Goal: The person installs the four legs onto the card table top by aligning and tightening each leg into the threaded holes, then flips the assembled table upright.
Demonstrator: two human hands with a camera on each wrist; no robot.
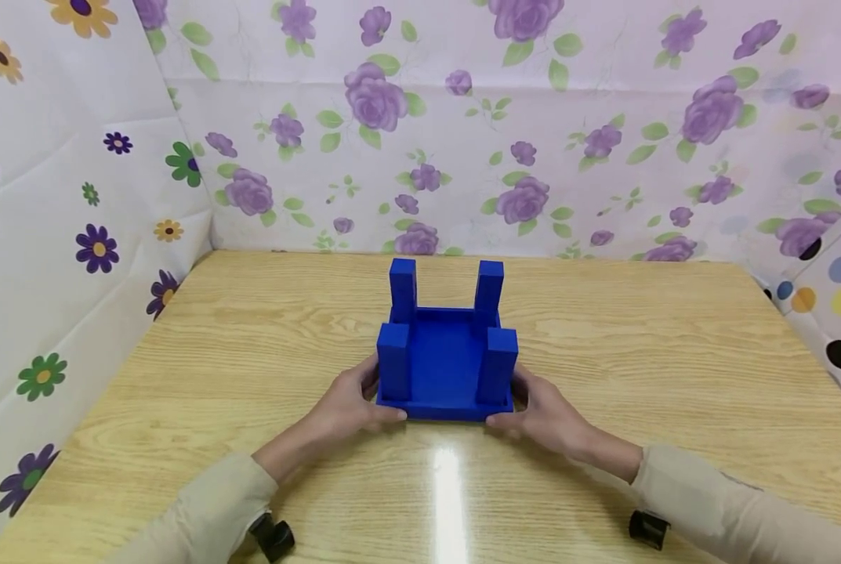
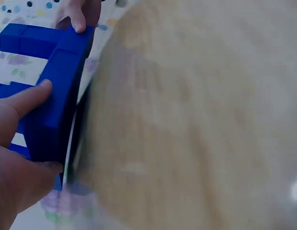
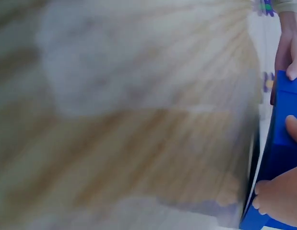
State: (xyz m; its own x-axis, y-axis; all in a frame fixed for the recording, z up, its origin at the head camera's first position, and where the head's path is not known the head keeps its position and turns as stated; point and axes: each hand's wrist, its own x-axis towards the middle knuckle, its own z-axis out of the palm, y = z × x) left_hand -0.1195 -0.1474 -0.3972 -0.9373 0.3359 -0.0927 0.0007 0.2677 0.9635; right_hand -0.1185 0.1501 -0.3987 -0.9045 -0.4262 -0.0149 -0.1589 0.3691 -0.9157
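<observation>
A blue tray-like piece with square posts standing up at its corners sits on the wooden table, in the middle of the head view. It resembles a small table turned upside down. My left hand grips its near left corner, thumb along the front edge and fingers round the side. On the opposite near corner, my right hand holds it in the same way. The left wrist view shows the left thumb and fingers pressed on the blue piece. Its underside is hidden.
The wood-grain table spreads out on both sides of the blue piece. Flowered cloth hangs behind the table, and more patterned cloth covers the left side. Black wrist devices are worn under both sleeves.
</observation>
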